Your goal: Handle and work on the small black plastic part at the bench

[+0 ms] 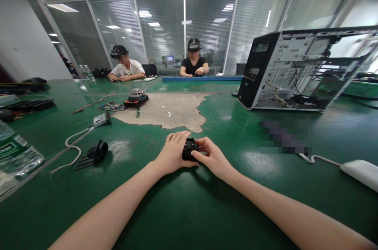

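A small black plastic part (190, 150) with a rounded body is between my two hands, just above or on the green tabletop; its exact kind is unclear. My left hand (174, 151) wraps around its left side, with the fingers over the top and the thumb below. From the right, my right hand (211, 157) grips it between thumb and fingertips. Part of the piece is covered by my fingers. Off to the left lies another black plastic piece (99, 150) with a round end and flat prongs.
An open computer case (265, 73) stands at the right. A water bottle (17, 151) is at the left edge, and a white cable (72, 143) lies near it. A red-and-black heatsink fan (136, 98) sits on the bare patch (177, 112). Two people sit across the table (189, 218).
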Demonstrator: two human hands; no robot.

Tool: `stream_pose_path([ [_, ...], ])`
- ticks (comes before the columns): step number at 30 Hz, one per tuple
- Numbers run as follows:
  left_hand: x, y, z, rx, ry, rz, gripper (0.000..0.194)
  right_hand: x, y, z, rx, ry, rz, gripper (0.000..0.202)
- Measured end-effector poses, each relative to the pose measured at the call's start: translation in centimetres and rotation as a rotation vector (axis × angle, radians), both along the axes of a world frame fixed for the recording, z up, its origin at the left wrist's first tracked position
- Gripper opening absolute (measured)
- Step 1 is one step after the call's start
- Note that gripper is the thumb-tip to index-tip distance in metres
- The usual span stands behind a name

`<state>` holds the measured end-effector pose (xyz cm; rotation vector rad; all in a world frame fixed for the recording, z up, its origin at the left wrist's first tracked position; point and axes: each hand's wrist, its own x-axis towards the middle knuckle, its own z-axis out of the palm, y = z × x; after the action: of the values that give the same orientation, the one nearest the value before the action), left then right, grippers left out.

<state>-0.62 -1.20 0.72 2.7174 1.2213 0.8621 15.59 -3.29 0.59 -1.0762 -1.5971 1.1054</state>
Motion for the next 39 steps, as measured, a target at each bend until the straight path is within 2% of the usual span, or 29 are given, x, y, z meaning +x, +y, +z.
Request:
stream_pose_path([
  [5,0.5,0.3,-0.9,-0.006,-0.031,0.094,0.085,0.1,0.1,-0.3,0.003,0.021,0.018,0.022],
  [10,0.6,0.4,-1.2,0.024,0.008,0.130,0.060,0.2,0.1,-0.5,0.017,0.040,0.060,0.023],
  [13,0.6,0.5,-1.1,0.013,0.018,0.142,0.053,0.3,0.0,-0.4,0.026,0.082,0.079,0.025],
  [19,0.8,0.5,-1.1,0.031,-0.010,0.152,0.052,0.4,0.4,-0.6,-0.009,0.097,0.067,0.020],
  [24,0.8,0.7,-1.3,0.034,-0.016,0.156,0.052,0.4,1.1,-0.7,-0.019,0.068,0.031,0.025],
  [28,0.7,0.7,-1.3,0.047,-0.016,0.149,0.052,0.6,1.0,-0.6,-0.030,0.043,0.083,0.022],
  [32,0.7,0.7,-1.2,0.028,-0.012,0.141,0.050,0.7,0.4,-0.5,0.036,0.099,0.119,0.025],
  [39,0.9,0.7,-1.2,0.002,-0.030,0.148,0.051,0.6,0.9,-0.5,-0.032,0.055,0.039,0.026],
])
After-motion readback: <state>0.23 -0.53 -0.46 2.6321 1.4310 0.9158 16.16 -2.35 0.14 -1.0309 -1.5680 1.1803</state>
